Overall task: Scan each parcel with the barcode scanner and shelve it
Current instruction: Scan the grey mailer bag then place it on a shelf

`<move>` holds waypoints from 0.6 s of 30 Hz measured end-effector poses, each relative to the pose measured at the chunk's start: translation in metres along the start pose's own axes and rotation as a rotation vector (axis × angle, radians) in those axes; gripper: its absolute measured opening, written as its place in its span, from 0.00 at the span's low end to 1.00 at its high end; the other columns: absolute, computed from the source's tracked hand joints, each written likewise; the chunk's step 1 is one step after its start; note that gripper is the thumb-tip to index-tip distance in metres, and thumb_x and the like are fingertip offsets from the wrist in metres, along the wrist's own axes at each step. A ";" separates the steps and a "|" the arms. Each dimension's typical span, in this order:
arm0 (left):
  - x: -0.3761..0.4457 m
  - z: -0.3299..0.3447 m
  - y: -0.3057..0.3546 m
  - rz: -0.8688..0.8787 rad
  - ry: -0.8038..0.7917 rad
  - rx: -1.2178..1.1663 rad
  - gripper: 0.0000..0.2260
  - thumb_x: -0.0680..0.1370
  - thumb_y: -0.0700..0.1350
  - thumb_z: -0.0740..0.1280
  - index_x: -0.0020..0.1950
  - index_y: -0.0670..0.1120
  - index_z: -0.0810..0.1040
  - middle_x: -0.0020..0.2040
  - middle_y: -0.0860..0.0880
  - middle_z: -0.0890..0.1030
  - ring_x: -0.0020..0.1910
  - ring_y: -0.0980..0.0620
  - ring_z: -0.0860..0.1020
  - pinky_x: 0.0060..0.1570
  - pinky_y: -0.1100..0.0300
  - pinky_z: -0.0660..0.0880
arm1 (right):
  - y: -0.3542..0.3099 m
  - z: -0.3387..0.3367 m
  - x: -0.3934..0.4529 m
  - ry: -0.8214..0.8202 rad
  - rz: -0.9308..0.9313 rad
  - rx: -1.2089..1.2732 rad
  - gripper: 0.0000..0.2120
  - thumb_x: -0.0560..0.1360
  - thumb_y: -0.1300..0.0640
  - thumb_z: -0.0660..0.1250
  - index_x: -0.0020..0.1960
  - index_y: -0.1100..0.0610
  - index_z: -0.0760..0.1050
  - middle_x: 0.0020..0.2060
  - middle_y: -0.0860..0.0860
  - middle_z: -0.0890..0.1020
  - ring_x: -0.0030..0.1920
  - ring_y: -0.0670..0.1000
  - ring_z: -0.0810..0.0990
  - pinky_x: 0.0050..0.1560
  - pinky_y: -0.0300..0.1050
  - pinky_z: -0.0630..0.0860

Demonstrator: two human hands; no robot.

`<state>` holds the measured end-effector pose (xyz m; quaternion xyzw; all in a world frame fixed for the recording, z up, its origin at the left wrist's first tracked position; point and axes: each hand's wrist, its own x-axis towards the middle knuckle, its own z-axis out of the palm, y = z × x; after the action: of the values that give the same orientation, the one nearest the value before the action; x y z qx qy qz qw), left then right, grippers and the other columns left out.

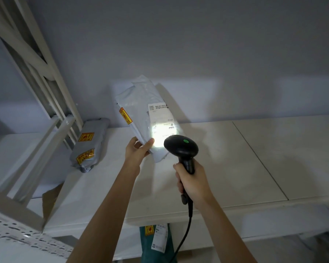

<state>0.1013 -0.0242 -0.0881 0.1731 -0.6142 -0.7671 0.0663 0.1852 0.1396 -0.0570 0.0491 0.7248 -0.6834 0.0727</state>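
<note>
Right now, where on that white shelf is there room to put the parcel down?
The white shelf looks bare right of the barcode scanner, past the seam to the wall. It is crowded on the left: a grey parcel lies by the shelf frame, and the left hand holds the white parcel there.

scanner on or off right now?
On. The scanner, gripped by the right hand, casts a bright patch of light on the label of the parcel held in the left hand.
</note>
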 end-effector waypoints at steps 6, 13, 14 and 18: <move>-0.001 -0.002 0.001 -0.004 -0.002 0.031 0.22 0.72 0.41 0.73 0.63 0.40 0.72 0.59 0.42 0.79 0.56 0.42 0.79 0.57 0.46 0.78 | 0.004 0.002 0.000 0.019 -0.009 -0.007 0.07 0.74 0.63 0.62 0.39 0.58 0.66 0.29 0.56 0.68 0.22 0.49 0.66 0.25 0.41 0.66; 0.002 -0.011 0.005 0.009 0.029 0.027 0.15 0.72 0.41 0.74 0.55 0.41 0.75 0.50 0.44 0.81 0.53 0.42 0.81 0.48 0.53 0.81 | 0.007 -0.007 0.022 0.104 -0.006 -0.001 0.06 0.76 0.57 0.63 0.45 0.59 0.68 0.29 0.53 0.70 0.25 0.48 0.70 0.27 0.41 0.69; 0.004 -0.014 0.005 0.007 0.042 0.017 0.14 0.72 0.42 0.74 0.54 0.41 0.76 0.49 0.45 0.82 0.53 0.42 0.81 0.49 0.52 0.81 | 0.007 -0.010 0.031 0.130 0.014 0.003 0.07 0.76 0.56 0.62 0.48 0.60 0.67 0.30 0.52 0.71 0.26 0.48 0.71 0.28 0.42 0.69; 0.008 -0.027 0.009 -0.005 0.079 -0.024 0.19 0.73 0.42 0.73 0.62 0.39 0.74 0.55 0.42 0.81 0.54 0.42 0.80 0.47 0.52 0.79 | 0.011 -0.019 0.069 0.162 0.074 -0.074 0.09 0.78 0.56 0.61 0.51 0.60 0.63 0.34 0.53 0.70 0.34 0.50 0.71 0.28 0.41 0.71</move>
<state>0.1026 -0.0536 -0.0858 0.2040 -0.6012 -0.7673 0.0905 0.1180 0.1577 -0.0792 0.1280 0.7506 -0.6469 0.0407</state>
